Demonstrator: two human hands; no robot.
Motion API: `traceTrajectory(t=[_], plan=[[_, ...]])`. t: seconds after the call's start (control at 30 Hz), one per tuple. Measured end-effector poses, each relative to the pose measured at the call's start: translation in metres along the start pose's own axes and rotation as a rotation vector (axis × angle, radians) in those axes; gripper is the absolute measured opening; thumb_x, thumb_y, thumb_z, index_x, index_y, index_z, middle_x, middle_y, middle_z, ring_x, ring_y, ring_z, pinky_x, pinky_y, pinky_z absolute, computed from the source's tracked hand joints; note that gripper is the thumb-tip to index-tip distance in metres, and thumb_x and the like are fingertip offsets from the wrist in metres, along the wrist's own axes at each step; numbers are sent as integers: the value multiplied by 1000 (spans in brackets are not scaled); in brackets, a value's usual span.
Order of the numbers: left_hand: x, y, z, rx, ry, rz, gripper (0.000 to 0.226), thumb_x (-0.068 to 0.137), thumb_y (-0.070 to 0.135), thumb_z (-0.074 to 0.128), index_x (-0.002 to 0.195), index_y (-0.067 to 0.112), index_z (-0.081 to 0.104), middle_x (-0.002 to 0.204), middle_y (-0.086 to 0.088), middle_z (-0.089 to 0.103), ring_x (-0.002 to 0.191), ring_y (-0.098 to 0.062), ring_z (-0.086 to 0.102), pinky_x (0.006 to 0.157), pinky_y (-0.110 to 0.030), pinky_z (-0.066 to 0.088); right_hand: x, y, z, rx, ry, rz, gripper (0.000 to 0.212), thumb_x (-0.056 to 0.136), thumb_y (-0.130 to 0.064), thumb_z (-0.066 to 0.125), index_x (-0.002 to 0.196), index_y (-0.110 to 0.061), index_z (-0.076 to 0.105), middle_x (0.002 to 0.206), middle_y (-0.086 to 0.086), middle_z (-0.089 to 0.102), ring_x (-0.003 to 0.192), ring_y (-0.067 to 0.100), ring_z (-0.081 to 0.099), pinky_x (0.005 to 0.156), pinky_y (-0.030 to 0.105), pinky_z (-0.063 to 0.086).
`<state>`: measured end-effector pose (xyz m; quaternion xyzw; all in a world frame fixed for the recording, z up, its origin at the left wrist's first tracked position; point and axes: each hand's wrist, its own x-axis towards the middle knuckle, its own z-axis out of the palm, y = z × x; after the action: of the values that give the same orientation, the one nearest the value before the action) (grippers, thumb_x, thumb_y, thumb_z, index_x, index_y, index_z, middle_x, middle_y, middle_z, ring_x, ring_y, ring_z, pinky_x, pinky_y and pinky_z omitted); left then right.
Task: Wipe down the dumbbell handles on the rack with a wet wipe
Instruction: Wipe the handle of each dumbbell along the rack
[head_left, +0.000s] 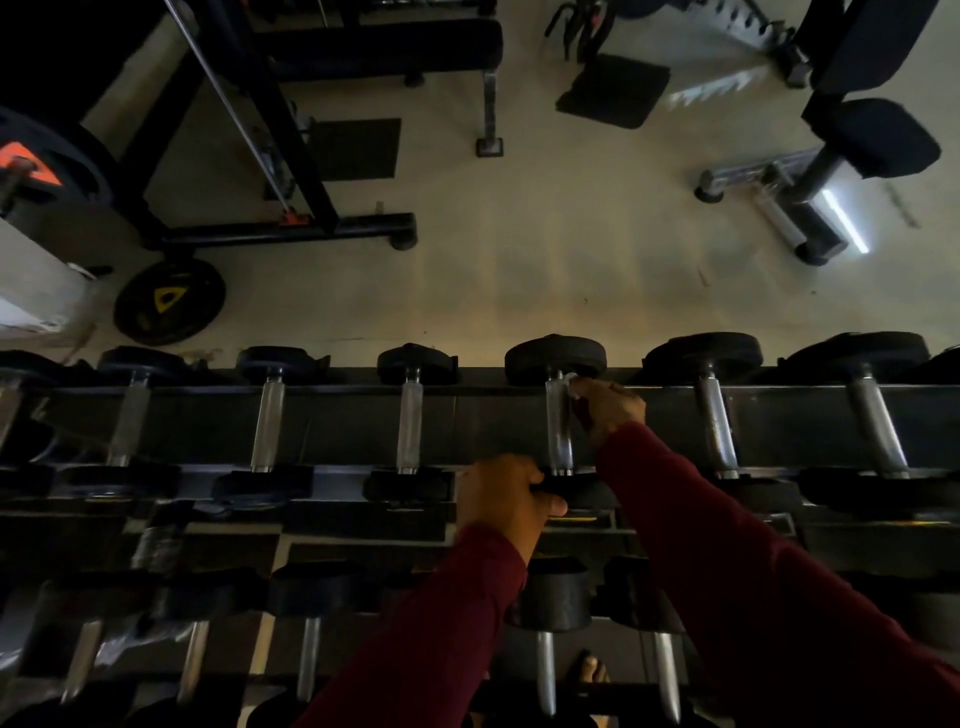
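My right hand (608, 410) has its fingers pinched on the wet wipe (571, 384), pressed to the far end of a dumbbell handle (558, 426) on the rack (467, 415)'s top row. My left hand (501, 501) grips that dumbbell's near head (571, 493). If that hold slackens, I judge the dumbbell could roll as I rub; the small wipe could slip off the steel.
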<state>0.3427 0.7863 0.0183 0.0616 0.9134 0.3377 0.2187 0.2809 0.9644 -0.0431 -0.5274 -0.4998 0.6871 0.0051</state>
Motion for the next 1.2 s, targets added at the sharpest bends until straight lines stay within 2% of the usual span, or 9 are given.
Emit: traceTrajectory(t=[0.17, 0.3, 0.47, 0.57, 0.67, 0.8, 0.97, 1.03, 1.2], plan=[[-3, 0, 0, -21, 9, 11, 36, 74, 30, 84, 107, 19, 74, 107, 5, 71, 99, -10, 64, 86, -19, 47, -7, -3, 2, -127, 87, -100, 12, 78, -20, 81, 85, -16, 72, 89, 4, 73, 86, 15, 70, 84, 31, 57], [-2, 0, -1, -9, 3, 11, 36, 70, 33, 86, 102, 21, 74, 101, 4, 72, 95, -10, 66, 83, -21, 50, -22, 2, 3, -331, 139, -439, 15, 84, -23, 77, 74, -28, 68, 81, -7, 71, 81, 6, 66, 90, 28, 54], [-1, 4, -3, 38, -9, 19, 31, 72, 34, 84, 99, 22, 75, 98, 4, 73, 93, -11, 66, 85, -27, 53, -25, 7, 13, -825, 65, -951, 10, 95, -24, 64, 87, -20, 68, 79, -6, 67, 69, 8, 65, 69, 23, 56], [-3, 5, -4, 43, -11, 20, 21, 77, 32, 81, 93, 21, 75, 93, 4, 73, 90, -11, 66, 85, -29, 53, -26, 9, 28, -1159, -36, -1007, 11, 100, -17, 52, 100, -18, 64, 91, -2, 63, 86, 16, 65, 71, 19, 50], [-3, 6, -5, 41, -24, 12, 16, 77, 33, 80, 87, 22, 75, 87, 7, 72, 86, -9, 65, 83, -29, 55, -30, 6, 31, -1315, -52, -1071, 16, 99, -14, 53, 112, -15, 63, 107, 5, 64, 97, 19, 64, 85, 32, 56], [-2, 2, -4, 12, 8, 37, 22, 69, 33, 85, 84, 21, 74, 84, 7, 71, 78, -6, 61, 72, -19, 47, -27, 14, 8, -918, 65, -1079, 11, 95, -17, 60, 97, -16, 71, 93, 3, 71, 78, 12, 66, 74, 29, 57], [-2, 1, -3, -1, -20, 23, 27, 70, 35, 85, 93, 24, 75, 93, 7, 72, 83, -3, 59, 77, -17, 48, -15, 2, 3, -615, 215, -528, 10, 89, -30, 71, 87, -22, 76, 87, 0, 75, 81, 13, 69, 80, 30, 57], [-3, 3, -3, 19, -14, 31, 27, 73, 35, 83, 97, 24, 75, 98, 7, 72, 81, 0, 55, 70, -10, 38, -12, -8, 5, -602, 212, -421, 18, 85, -35, 75, 84, -17, 75, 86, 3, 74, 88, 18, 69, 87, 34, 55], [-3, 4, -1, 34, 12, 11, 40, 72, 37, 84, 108, 22, 74, 112, 4, 71, 104, -12, 64, 85, -16, 40, -13, -20, -7, -690, 68, -416, 15, 86, -26, 75, 75, -22, 66, 91, 3, 73, 86, 14, 68, 88, 29, 53]])
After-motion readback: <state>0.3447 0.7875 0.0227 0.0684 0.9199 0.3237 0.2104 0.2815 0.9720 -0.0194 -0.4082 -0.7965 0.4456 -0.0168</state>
